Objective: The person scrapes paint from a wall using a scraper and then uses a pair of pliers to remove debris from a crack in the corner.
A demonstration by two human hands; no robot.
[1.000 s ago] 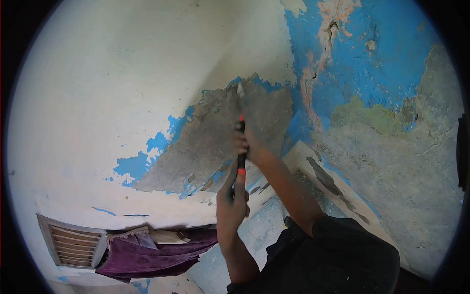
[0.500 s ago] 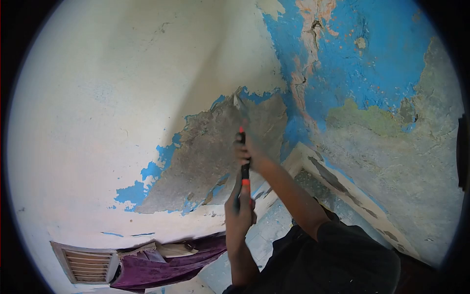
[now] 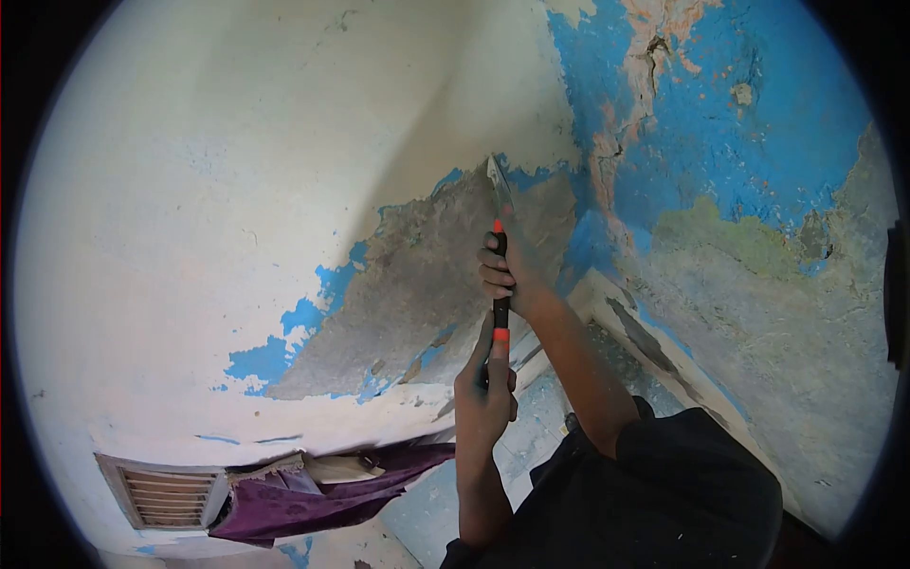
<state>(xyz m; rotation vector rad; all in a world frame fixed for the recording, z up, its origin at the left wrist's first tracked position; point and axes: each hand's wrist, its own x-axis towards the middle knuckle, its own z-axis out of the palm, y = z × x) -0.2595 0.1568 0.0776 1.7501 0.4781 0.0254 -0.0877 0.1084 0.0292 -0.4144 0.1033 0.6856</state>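
A long scraper [image 3: 501, 318] with a black and red handle and a metal blade runs upward in the middle of the view. My right hand [image 3: 502, 266] is wrapped round the upper part of its handle, near the blade. Lower down, my left hand [image 3: 485, 387] grips the bottom part of the handle. The blade's tip lies at the ragged upper edge of the bare grey patch [image 3: 427, 256], where blue paint shows beside the cream wall [image 3: 237, 142].
To the right, the adjoining wall [image 3: 720, 114] has blue paint, cracks and bare plaster. A slatted vent [image 3: 169, 495] and a purple cloth [image 3: 303, 503] are at the lower left. Pale floor [image 3: 526, 427] shows below the corner.
The view has shifted, so the walls appear further right. Both hands still hold the scraper, whose blade now stands more upright at the patch's upper edge.
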